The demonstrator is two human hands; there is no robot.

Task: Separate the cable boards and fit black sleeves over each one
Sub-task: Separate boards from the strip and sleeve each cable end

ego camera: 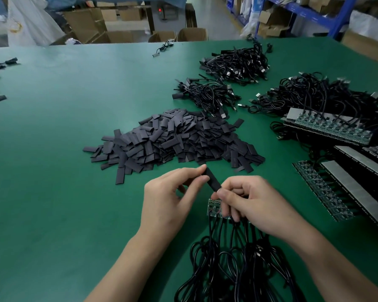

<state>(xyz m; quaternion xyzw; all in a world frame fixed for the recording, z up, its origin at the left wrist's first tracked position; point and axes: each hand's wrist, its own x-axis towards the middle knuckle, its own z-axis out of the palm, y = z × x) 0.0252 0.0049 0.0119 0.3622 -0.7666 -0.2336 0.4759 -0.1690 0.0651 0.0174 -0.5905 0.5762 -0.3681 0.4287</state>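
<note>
A: Which step is in hand at this moment?

B: I judge it is the sleeving. The left hand [168,199] pinches one black sleeve [213,180] by its upper end, between thumb and forefinger, just on the near side of the pile of loose sleeves [179,142].

A: And the other hand?

B: The right hand [253,205] is curled round a small green board [213,209] with its cables [238,258], also on the near side of the pile. Its thumb touches the lower end of the sleeve. If the board is already inside the mouth, I cannot tell.

A: What does the next move call for?

B: I think the mouth must be open and in line with the board's edge, then the sleeve slides down over it. Joined board strips [323,127] wait to the right of the pile, and cable bundles [207,94] lie behind it.
</note>
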